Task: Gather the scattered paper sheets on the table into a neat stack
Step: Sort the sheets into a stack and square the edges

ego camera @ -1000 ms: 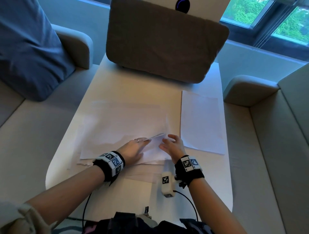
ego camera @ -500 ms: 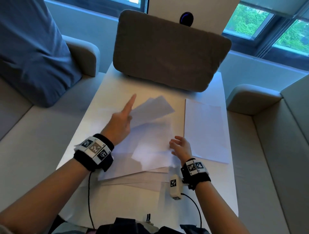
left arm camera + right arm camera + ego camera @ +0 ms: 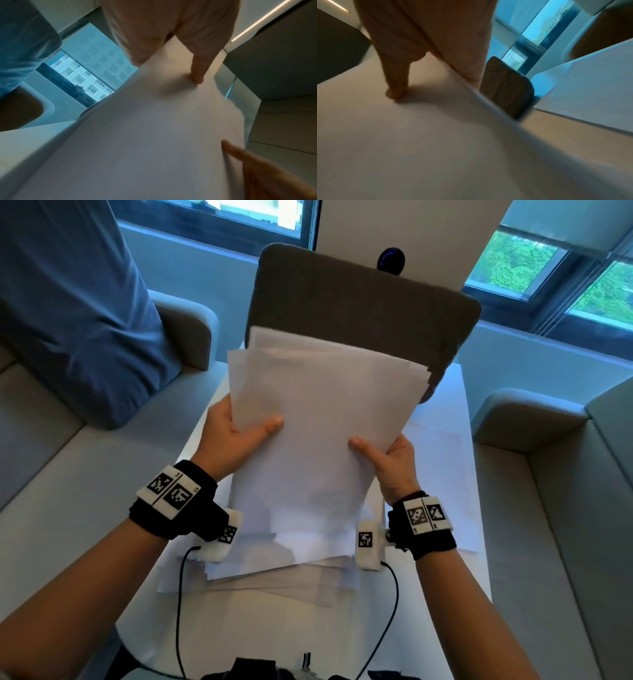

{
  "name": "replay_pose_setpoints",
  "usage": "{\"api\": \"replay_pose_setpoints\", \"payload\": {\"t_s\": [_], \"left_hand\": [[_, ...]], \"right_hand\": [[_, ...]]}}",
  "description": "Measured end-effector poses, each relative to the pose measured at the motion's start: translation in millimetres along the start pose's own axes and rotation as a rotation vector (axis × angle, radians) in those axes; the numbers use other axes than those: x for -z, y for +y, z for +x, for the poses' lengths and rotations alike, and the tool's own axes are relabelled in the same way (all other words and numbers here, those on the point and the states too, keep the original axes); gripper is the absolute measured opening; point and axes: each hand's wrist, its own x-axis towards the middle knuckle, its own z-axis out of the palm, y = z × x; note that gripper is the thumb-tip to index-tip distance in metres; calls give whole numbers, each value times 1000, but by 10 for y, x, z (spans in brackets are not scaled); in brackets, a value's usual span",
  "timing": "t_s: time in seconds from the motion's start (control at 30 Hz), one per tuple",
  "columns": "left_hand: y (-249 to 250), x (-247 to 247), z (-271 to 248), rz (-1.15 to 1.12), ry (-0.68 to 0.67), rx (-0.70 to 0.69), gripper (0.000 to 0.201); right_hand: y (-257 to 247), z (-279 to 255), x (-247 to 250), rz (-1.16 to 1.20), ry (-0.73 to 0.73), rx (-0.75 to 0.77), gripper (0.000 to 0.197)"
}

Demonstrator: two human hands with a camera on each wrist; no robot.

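The left hand [image 3: 236, 436] is gripping the left edge of a bundle of paper sheets [image 3: 322, 422], its thumb lying flat across the front and its other fingers hidden behind. The right hand [image 3: 394, 463] is gripping the right edge the same way, thumb on the front, fingers wrapped out of sight behind. Both wrist views are showing a thumb pressing on the white paper, though both are blurred. The bundle is standing nearly upright and tilting a little to the right, its top edges fanning unevenly. Its bottom edge is meeting a loose pile of sheets [image 3: 274, 573] lying spread on the white table [image 3: 246, 625]. One single sheet [image 3: 442, 474] is lying flat on the table to the right of the held bundle, apart from the pile. Beyond the bundle a brown cushion [image 3: 359, 313] is standing at the table's far end, partly hidden by the paper. A blue cushion [image 3: 68, 313] is leaning on the grey sofa [image 3: 51, 474] at the left, and windows are running along the back.
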Motion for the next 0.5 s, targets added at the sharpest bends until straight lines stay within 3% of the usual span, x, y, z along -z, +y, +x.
{"api": "replay_pose_setpoints", "payload": {"t_s": [0.13,0.2,0.3,0.5], "left_hand": [[116,-25,-21,11,99,-39,52],[227,12,8,3,127,-100,61],[311,45,48,76,62,-227,65],[384,-41,48,93,76,-240,61]], "right_hand": [[-183,-75,-101,44,0,93,23],[-271,-103,-113,58,-8,127,24],[-358,-158,-149,52,-19,160,33],[-434,-202,-230,-7,-5,170,31]]}}
